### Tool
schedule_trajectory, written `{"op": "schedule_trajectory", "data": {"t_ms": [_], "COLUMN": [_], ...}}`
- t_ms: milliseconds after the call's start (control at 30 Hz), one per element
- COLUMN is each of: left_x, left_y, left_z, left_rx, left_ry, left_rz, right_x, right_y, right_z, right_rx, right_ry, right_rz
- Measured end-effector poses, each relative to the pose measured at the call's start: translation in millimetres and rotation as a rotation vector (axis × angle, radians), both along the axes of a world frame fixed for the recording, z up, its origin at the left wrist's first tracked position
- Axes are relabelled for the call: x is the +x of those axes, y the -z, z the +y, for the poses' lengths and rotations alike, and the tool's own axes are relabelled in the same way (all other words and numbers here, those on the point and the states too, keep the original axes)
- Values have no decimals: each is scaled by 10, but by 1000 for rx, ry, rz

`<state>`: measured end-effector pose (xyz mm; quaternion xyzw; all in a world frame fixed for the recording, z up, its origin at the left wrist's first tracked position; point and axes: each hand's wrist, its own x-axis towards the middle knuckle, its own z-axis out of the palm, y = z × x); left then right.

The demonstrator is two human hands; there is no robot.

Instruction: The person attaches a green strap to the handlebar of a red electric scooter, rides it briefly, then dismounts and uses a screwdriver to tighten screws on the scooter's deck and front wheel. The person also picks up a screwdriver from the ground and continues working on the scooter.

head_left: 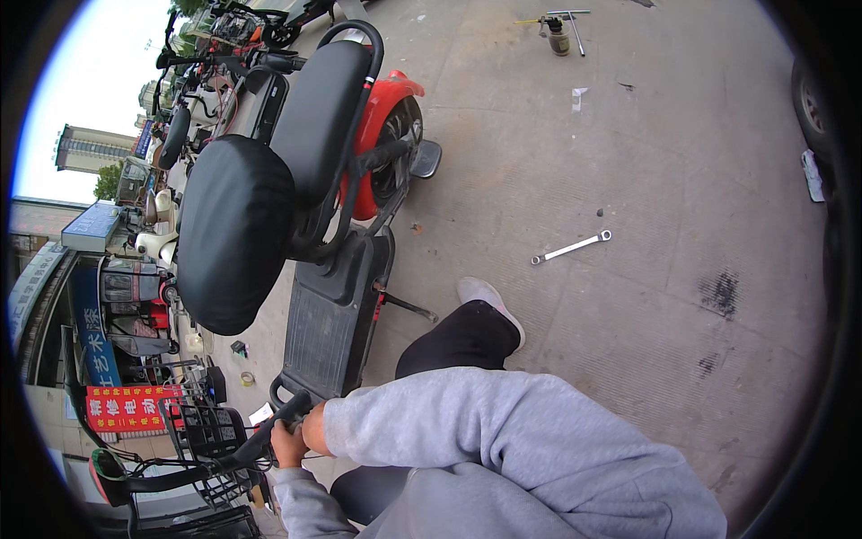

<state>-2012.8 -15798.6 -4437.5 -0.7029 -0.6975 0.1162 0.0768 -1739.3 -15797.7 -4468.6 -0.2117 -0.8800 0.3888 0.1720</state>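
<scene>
My left hand [287, 446] and my right hand [315, 429] are close together at the near end of a scooter's black handlebar [253, 446]. Both are closed beside its grip, around the lever area. Whatever sits between the fingers is hidden by the hands and the grey cuffs. The electric scooter has a black footboard [325, 314], a long black seat [319, 112], a padded black backrest or second seat [235, 234] and a red rear fender [395, 90]. In front of the handlebar hangs a black wire basket [205, 433].
A double-ended ring spanner [571, 247] lies on the paving to the right of my shoe [489, 301]. Farther off stand a small jar [558, 41] and a T-handle tool [576, 34]. The scooter's kickstand [409, 306] sticks out rightward. A vehicle wheel [810, 110] is at the far right.
</scene>
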Motion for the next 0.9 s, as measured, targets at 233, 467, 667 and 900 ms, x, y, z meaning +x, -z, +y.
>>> {"op": "schedule_trajectory", "data": {"t_ms": [233, 467, 667, 900], "left_x": [-276, -91, 167, -213], "left_y": [132, 186, 71, 139], "left_z": [-63, -212, -163, -68], "left_rx": [132, 74, 76, 250], "left_ry": [-317, -461, -598, -244], "left_rz": [-121, -382, -692, -311], "right_x": [68, 111, 288, 259], "right_y": [-472, 103, -71, -121], "right_z": [-299, -31, -67, 43], "right_rx": [114, 3, -22, -31], "right_ry": [339, -31, 26, -24], "right_rz": [-734, -9, -41, -140]}}
